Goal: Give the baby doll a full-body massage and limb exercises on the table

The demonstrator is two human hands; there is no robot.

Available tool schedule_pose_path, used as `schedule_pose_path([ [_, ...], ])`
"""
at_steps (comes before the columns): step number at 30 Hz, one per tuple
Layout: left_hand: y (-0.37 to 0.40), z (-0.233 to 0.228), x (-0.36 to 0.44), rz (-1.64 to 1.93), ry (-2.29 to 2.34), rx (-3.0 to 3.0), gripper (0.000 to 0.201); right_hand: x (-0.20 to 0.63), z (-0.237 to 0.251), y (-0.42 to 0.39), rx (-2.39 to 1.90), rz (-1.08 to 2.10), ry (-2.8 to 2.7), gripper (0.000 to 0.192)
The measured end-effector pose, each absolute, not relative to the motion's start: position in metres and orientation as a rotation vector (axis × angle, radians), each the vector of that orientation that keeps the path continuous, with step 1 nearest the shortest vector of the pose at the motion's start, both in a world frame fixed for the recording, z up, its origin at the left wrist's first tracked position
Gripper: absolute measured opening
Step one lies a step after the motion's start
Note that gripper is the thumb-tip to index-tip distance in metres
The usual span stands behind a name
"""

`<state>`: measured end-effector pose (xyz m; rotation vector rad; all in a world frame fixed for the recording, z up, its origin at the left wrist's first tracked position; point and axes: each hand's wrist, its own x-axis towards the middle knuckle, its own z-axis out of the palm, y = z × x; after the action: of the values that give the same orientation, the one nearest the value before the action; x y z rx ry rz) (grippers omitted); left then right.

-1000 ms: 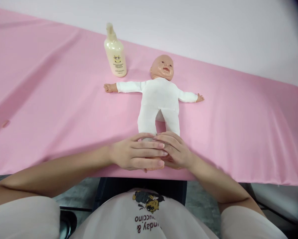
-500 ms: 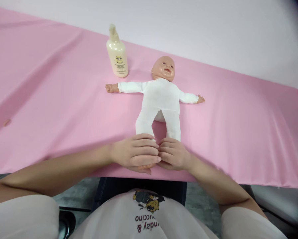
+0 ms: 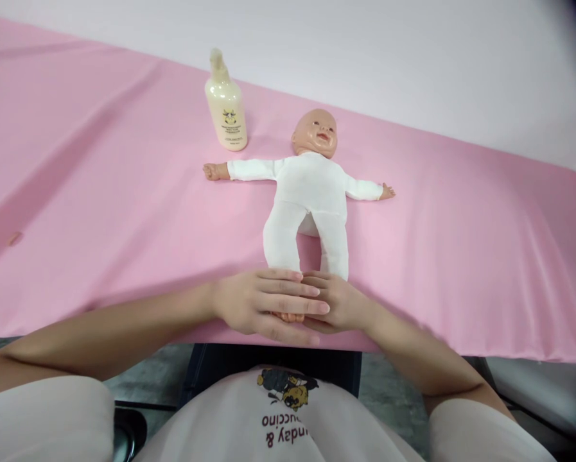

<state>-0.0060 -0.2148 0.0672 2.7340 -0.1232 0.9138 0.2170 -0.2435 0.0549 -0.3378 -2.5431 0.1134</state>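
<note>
A baby doll (image 3: 311,183) in a white cloth body lies on its back, arms spread and feet toward me. My left hand (image 3: 273,305) rests across the doll's foot on the left, fingers stretched and spread, their tips over the fingers of my other hand. Toes of that foot (image 3: 295,317) show between two of its fingers. My right hand (image 3: 336,305) is curled around the lower end of the other leg and hides that foot. Left of the doll's head stands a cream pump bottle (image 3: 227,115) with a cow picture on its label.
A pink cloth (image 3: 442,256) covers the table, with folds at the left. A small brownish piece (image 3: 15,239) lies at far left. The table's front edge runs just below my hands. A white surface (image 3: 365,51) is beyond the cloth.
My left hand's fingers have straightened and spread, reaching further right over my right hand. Both hands have slid slightly toward me, uncovering more of the doll's lower legs. The bottle has not moved.
</note>
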Motion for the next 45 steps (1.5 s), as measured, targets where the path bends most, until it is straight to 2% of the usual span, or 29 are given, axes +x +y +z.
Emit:
schedule_pose_path([
  [4, -0.214, 0.071, -0.006, 1.149, -0.161, 2.789, 0.025, 0.217, 0.054, -0.244, -0.320, 0.067, -2.491, 0.018],
  [10, -0.216, 0.068, -0.006, 1.240, -0.019, 2.833, 0.026, 0.217, 0.060, -0.242, -0.314, 0.012, -2.455, 0.021],
  [16, -0.213, 0.068, -0.005, 1.258, 0.134, 2.812, 0.043, 0.218, 0.065, -0.240, -0.281, 0.007, -2.421, 0.014],
  [32, -0.217, 0.072, 0.000, 1.295, -0.040, 2.787, 0.012, 0.219, 0.065, -0.240, -0.319, 0.045, -2.439, 0.013],
  [36, -0.222, 0.069, 0.003, 1.336, 0.134, 2.724, 0.014, 0.219, 0.064, -0.240, -0.382, 0.111, -2.479, 0.011],
  [38, -0.223, 0.067, 0.004, 1.334, 0.191, 2.679, 0.022, 0.219, 0.065, -0.240, -0.404, 0.148, -2.505, 0.013],
  [41, -0.220, 0.063, 0.003, 1.362, 0.121, 2.713, 0.030, 0.219, 0.066, -0.240, -0.410, 0.171, -2.535, 0.017],
  [45, -0.214, 0.065, -0.002, 1.322, -0.028, 2.846, 0.027, 0.218, 0.064, -0.240, -0.382, 0.098, -2.490, 0.014],
])
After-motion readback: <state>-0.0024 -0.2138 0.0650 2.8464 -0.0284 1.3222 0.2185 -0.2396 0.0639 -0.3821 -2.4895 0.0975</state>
